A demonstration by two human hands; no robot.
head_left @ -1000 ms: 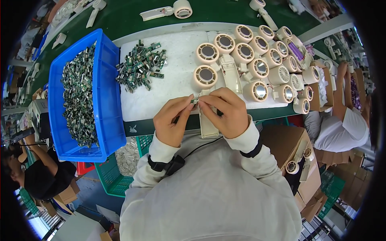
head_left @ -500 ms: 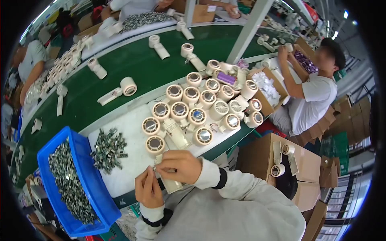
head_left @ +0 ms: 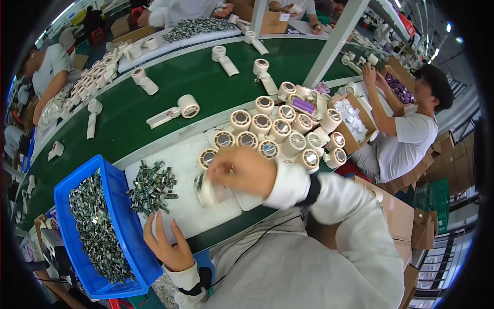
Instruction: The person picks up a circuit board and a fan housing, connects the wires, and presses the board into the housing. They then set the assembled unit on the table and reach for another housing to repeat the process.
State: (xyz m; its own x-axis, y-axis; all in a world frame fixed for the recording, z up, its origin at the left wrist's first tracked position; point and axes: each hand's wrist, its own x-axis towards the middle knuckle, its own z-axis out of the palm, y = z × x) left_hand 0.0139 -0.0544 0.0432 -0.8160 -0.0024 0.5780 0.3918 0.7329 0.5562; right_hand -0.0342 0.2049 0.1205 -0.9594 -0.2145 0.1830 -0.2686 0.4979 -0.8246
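Note:
My right hand [head_left: 244,172], smeared by motion, is closed at the edge of a cream handheld fan [head_left: 207,192]. That fan is blurred too, over the white work surface, and my fingers hide part of it. My left hand [head_left: 171,244] is empty with its fingers spread, at the near edge of the work surface. Just beyond its fingertips lies a loose pile of small green circuit boards [head_left: 152,186]. Several cream fan units with round heads [head_left: 247,140] stand crowded together past my right hand.
A blue bin [head_left: 110,206] full of circuit boards stands at the left. Beyond the work surface runs a green conveyor belt [head_left: 170,87] carrying spaced-out fans. A metal post [head_left: 334,46] rises behind the fans. At the right a co-worker [head_left: 411,129] sits beside a carton of white pieces [head_left: 352,118].
My hands, together over a fan before, have parted. The left has opened and moved left toward the boards; the right has moved up with the fan. The whole view has shifted slightly.

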